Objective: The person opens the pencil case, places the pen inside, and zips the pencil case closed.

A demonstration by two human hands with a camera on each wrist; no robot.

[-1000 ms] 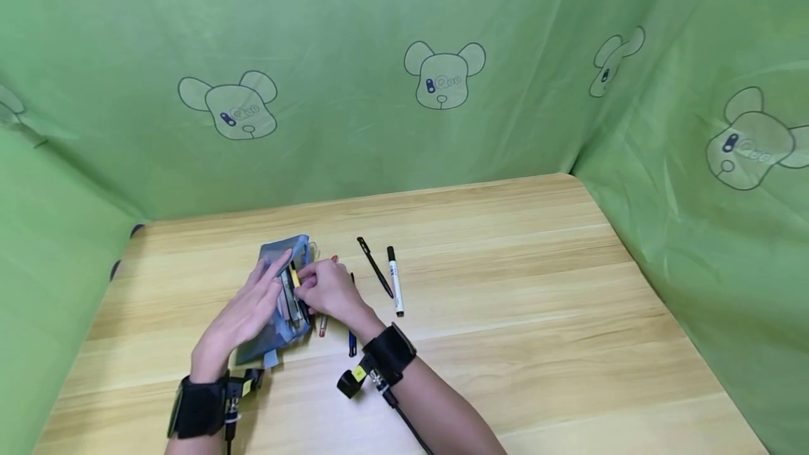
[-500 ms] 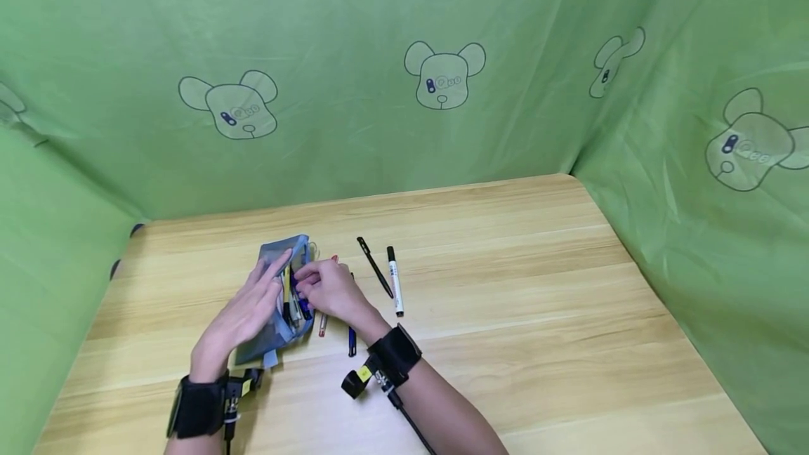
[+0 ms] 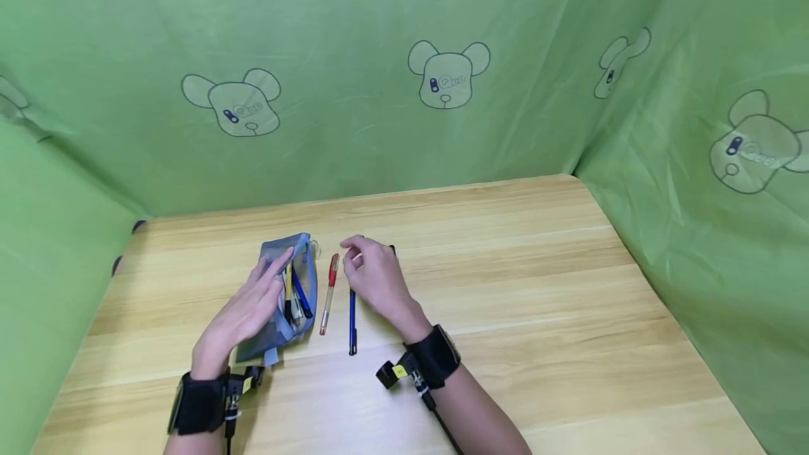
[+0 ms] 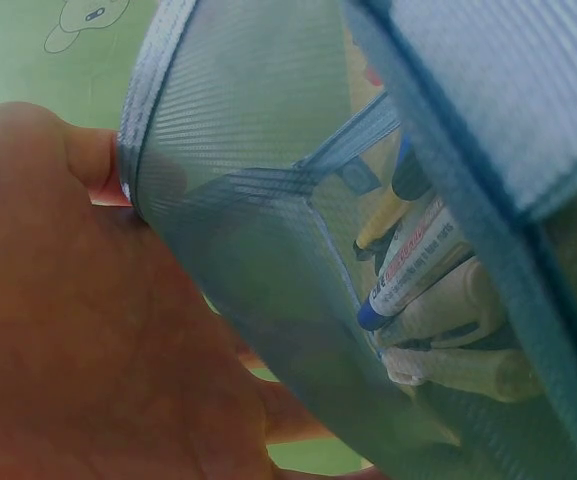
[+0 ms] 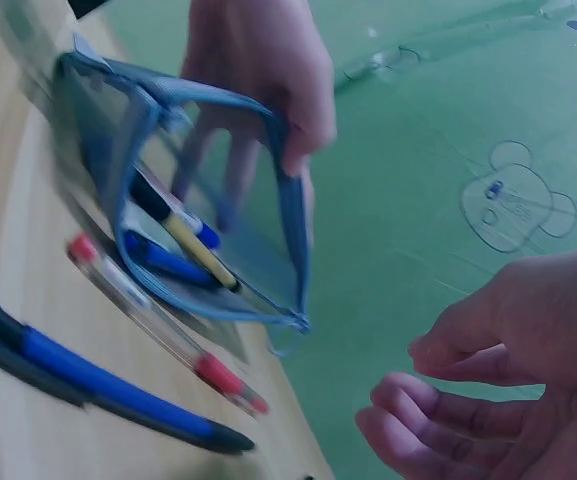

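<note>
A blue mesh pencil case lies at the table's left with its mouth open to the right. My left hand holds its upper rim, the thumb at the edge and the fingers behind the mesh in the right wrist view. Inside are a yellow-and-black pen, a blue pen and a white marker with a blue tip. My right hand is above the table, right of the case, its fingers loosely bent around nothing. Below it lie a red-capped pen and a blue pen with dark ends.
A black cap end of the white marker shows beyond my right hand, which covers the rest. The wooden table extends to the right. Green cloth walls with bear heads stand around it.
My right hand has come out of the pencil case's mouth and moved right, over the loose pens. A blue pen is left lying in the case. The left hand has stayed put.
</note>
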